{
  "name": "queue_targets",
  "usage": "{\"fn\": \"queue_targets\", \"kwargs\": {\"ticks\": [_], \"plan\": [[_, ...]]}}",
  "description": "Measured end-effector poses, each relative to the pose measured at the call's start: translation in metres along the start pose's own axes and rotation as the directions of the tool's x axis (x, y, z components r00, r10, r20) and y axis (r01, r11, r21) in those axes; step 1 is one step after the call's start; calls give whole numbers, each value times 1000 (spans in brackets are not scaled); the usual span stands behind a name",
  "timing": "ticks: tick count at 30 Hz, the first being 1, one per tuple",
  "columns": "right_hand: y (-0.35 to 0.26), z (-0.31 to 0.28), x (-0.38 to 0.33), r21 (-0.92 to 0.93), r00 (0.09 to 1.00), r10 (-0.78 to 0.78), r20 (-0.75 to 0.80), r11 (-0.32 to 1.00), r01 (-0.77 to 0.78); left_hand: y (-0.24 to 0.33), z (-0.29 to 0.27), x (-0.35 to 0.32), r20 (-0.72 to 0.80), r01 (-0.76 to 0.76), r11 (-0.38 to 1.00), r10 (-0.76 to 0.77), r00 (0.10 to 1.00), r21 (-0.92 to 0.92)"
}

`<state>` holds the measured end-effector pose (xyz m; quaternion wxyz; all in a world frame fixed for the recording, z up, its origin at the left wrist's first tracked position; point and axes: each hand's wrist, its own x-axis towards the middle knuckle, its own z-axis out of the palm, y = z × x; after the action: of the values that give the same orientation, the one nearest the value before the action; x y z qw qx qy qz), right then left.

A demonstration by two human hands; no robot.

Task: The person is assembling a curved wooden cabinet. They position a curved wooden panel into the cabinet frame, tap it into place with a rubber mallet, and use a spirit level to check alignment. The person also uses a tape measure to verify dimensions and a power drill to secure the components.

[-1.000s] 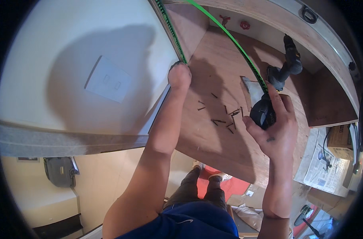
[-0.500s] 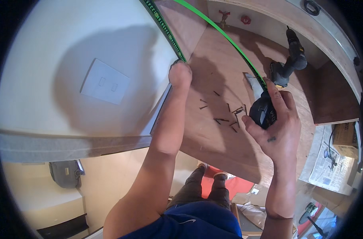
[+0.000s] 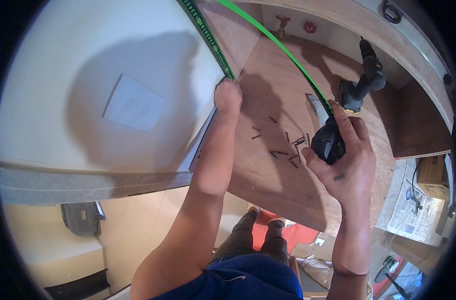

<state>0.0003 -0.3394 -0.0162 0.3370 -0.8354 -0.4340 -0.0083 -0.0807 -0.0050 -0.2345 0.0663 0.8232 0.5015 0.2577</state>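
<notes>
My right hand (image 3: 352, 157) is wrapped round the black case of a tape measure (image 3: 326, 142) above the wooden board (image 3: 283, 187). Its bright green blade (image 3: 286, 51) runs up and away in an arc and leaves the top of the picture. Along the edge of the white panel lies a black stretch of blade with green markings (image 3: 206, 37). My left hand (image 3: 229, 95) is closed on the lower end of that stretch, at the panel's edge. Several loose screws (image 3: 298, 141) lie on the board, left of the tape case.
A cordless drill (image 3: 364, 82) stands on the board at the far right. Behind it, two red valve handles (image 3: 309, 27) sit on the back wall. A white switch plate (image 3: 134, 103) is on the panel at left. Newspaper (image 3: 413, 212) and a cardboard box (image 3: 433, 175) lie at right.
My right hand and the tape case have shifted slightly down and left. My left hand keeps its hold on the blade at the panel's edge.
</notes>
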Motion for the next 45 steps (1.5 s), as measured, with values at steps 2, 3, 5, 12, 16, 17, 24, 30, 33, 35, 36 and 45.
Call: {"fn": "queue_targets", "kwargs": {"ticks": [2,3,5,12,16,17,24,30,33,35,36,45], "plan": [[-1,-2,0,0,1000,6,4,1000,-6,0,2,1,16,25,1000,-25,1000,5],[0,-1,-1,-8,1000,-2,0,1000,2,0,2,1,23,38,999,-38,999,7],[0,-2,-2,-14,1000,-4,-1,1000,4,1,2,0,36,55,998,-55,998,4],[-3,-8,-3,-19,1000,13,11,1000,-13,2,2,2,73,117,993,-118,990,12],[-3,-8,-4,-38,1000,6,7,999,-6,4,-5,0,79,66,998,-66,995,0],[-3,-8,-4,-38,1000,-1,3,999,1,5,-5,1,78,72,997,-71,994,-6],[-5,-11,-3,-59,1000,-4,2,998,4,2,-1,1,31,64,998,-64,997,-20],[-5,-13,-5,-43,1000,20,-4,999,-20,2,-1,-2,22,39,999,-39,999,-11],[-2,-13,-6,-57,1000,25,8,998,-24,0,0,1,12,28,999,-28,1000,-19],[-1,-14,-6,-60,999,28,16,998,-27,-4,1,0,15,22,1000,-22,1000,-13],[-1,-14,-6,-59,1000,25,18,998,-24,-5,3,0,12,20,1000,-19,1000,-9],[-2,-18,-7,-16,1000,27,12,1000,-27,0,3,-1,5,47,999,-47,999,12]]}}
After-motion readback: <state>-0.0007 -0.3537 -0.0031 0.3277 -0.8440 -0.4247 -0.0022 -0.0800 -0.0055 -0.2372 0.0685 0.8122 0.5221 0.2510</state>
